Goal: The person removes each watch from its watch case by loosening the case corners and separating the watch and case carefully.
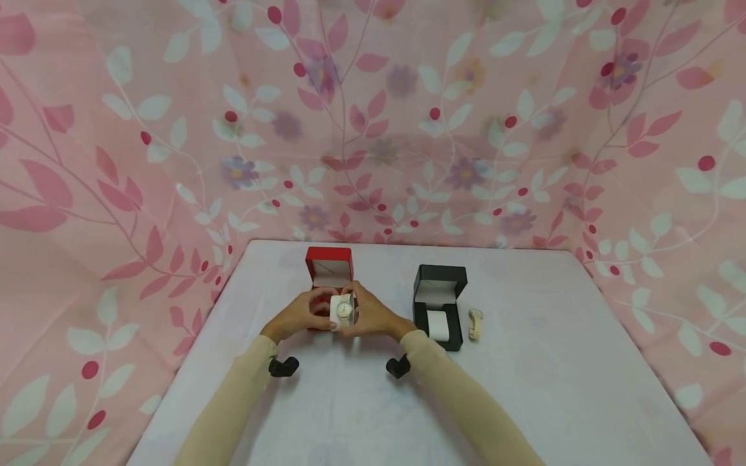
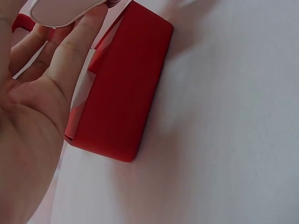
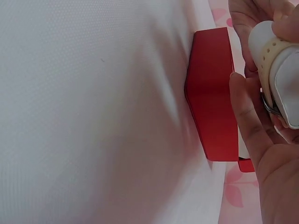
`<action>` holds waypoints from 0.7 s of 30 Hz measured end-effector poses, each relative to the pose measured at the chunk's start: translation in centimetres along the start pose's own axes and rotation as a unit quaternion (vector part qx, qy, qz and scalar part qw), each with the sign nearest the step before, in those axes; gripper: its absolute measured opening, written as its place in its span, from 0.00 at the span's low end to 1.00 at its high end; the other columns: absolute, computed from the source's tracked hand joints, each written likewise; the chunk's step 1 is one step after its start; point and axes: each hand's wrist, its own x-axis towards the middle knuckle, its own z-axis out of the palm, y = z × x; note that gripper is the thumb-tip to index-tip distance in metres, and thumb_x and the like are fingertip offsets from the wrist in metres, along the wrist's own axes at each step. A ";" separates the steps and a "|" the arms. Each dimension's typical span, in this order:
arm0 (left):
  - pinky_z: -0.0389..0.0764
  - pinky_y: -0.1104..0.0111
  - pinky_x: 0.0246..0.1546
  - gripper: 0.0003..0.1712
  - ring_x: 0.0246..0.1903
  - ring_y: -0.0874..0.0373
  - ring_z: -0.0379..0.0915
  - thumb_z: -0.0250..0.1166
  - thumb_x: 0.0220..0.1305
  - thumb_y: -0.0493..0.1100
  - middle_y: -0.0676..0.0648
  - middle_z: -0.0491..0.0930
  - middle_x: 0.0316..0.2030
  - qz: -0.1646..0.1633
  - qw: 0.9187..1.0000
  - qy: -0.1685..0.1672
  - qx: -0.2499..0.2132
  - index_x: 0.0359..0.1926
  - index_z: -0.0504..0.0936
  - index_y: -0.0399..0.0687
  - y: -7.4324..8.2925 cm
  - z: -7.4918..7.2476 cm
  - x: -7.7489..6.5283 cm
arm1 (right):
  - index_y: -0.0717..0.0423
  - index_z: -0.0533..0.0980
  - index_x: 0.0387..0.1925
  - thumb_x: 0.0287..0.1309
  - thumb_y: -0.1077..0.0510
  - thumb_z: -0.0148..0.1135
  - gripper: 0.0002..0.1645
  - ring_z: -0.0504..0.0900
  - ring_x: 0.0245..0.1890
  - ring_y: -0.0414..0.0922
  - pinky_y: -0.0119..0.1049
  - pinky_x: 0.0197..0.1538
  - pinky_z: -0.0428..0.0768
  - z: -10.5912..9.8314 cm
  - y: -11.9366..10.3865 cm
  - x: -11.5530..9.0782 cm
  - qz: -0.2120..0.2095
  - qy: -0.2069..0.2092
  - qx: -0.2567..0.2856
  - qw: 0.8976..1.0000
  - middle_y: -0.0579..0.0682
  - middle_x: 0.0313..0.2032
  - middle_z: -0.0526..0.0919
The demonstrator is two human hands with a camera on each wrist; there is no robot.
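A cream-strapped wristwatch (image 1: pixel 344 310) is wrapped round a white watch cushion (image 2: pixel 60 10), dial facing up in the head view. My left hand (image 1: pixel 300 314) grips the cushion's left end between thumb and fingers. From the other side my right hand (image 1: pixel 375 313) holds the watch and cushion, its fingers at the strap (image 3: pixel 265 67). The strap's holes and metal buckle show in the right wrist view. Directly behind the hands stands an open red watch box (image 1: pixel 329 254), its lid raised and its front partly hidden by the hands.
To the right of my right hand, an open black watch box (image 1: pixel 440 274) holds a white cushion (image 1: pixel 438 325). A second cream-strapped watch (image 1: pixel 475 324) lies beside it on the white-covered table (image 1: pixel 553 375). Flowered pink cloth (image 1: pixel 373 129) hangs behind and at both sides.
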 end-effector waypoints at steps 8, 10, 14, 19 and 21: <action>0.80 0.63 0.47 0.40 0.51 0.48 0.77 0.79 0.47 0.39 0.43 0.71 0.58 0.013 1.000 0.004 -0.004 0.61 0.70 0.47 -0.6 0.0 -0.1 | 0.53 0.59 0.58 0.35 0.61 0.78 0.48 0.72 0.45 0.39 0.31 0.47 0.76 0.1 0.2 -0.2 0.004 -0.002 0.019 1.000 0.45 0.49 0.70; 0.80 0.63 0.47 0.40 0.51 0.48 0.77 0.79 0.47 0.39 0.43 0.71 0.58 0.012 1.000 0.006 -0.001 0.61 0.70 0.47 -0.8 -0.1 -0.2 | 0.52 0.60 0.58 0.36 0.59 0.79 0.48 0.74 0.42 0.38 0.30 0.44 0.78 0.1 0.2 -0.4 0.013 -0.002 0.026 1.000 0.44 0.49 0.71; 0.80 0.63 0.46 0.39 0.49 0.48 0.77 0.79 0.47 0.39 0.42 0.72 0.57 -0.001 1.000 0.011 -0.001 0.61 0.70 0.47 -1.1 -0.4 -0.4 | 0.54 0.63 0.59 0.37 0.54 0.82 0.48 0.78 0.36 0.40 0.31 0.36 0.81 -0.2 0.1 -0.7 0.018 -0.007 0.044 0.999 0.46 0.49 0.72; 0.80 0.63 0.47 0.40 0.50 0.47 0.76 0.78 0.48 0.39 0.41 0.73 0.56 -0.010 1.000 0.011 -0.003 0.61 0.70 0.46 -1.3 -0.5 -0.4 | 0.55 0.63 0.59 0.39 0.56 0.81 0.48 0.80 0.32 0.45 0.31 0.32 0.81 -0.4 0.1 -0.7 0.016 -0.013 0.056 0.998 0.48 0.48 0.71; 0.80 0.62 0.47 0.40 0.50 0.47 0.76 0.79 0.48 0.39 0.40 0.73 0.55 -0.012 1.000 0.012 -0.005 0.61 0.70 0.46 -1.2 -0.5 -0.4 | 0.54 0.63 0.60 0.39 0.56 0.80 0.47 0.80 0.32 0.46 0.31 0.32 0.81 -0.4 0.2 -0.7 0.014 -0.014 0.055 0.998 0.47 0.48 0.71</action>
